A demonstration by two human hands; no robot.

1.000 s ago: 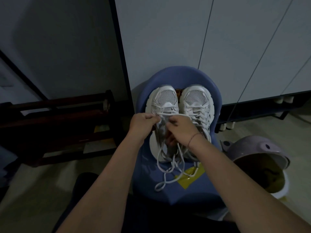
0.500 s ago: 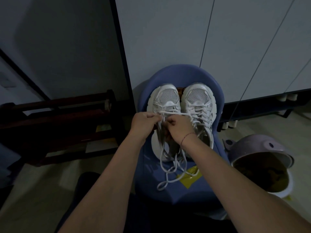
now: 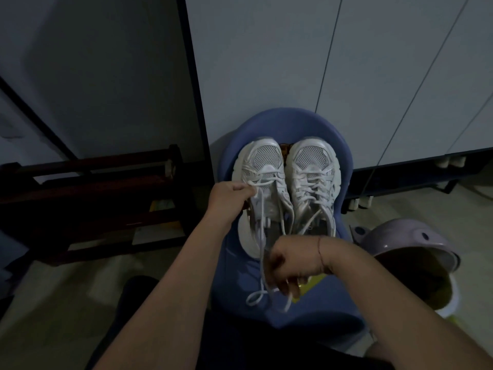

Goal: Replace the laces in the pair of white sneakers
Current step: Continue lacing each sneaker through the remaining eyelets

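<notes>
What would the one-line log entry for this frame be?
left hand: pinches lace at half-laced sneaker | right hand: grips same lace, lower | support: blue chair

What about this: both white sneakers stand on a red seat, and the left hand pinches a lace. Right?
Only the colour is wrong: the head view shows a blue seat. Both white sneakers stand on it, and the left hand pinches a lace.

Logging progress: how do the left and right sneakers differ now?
The left sneaker has few lace rows and long slack strands trailing down; the right sneaker has crossed rows up its tongue. The left hand pinches the left sneaker's lace; the right sneaker's rows are unheld. Both are white, toes away.
</notes>
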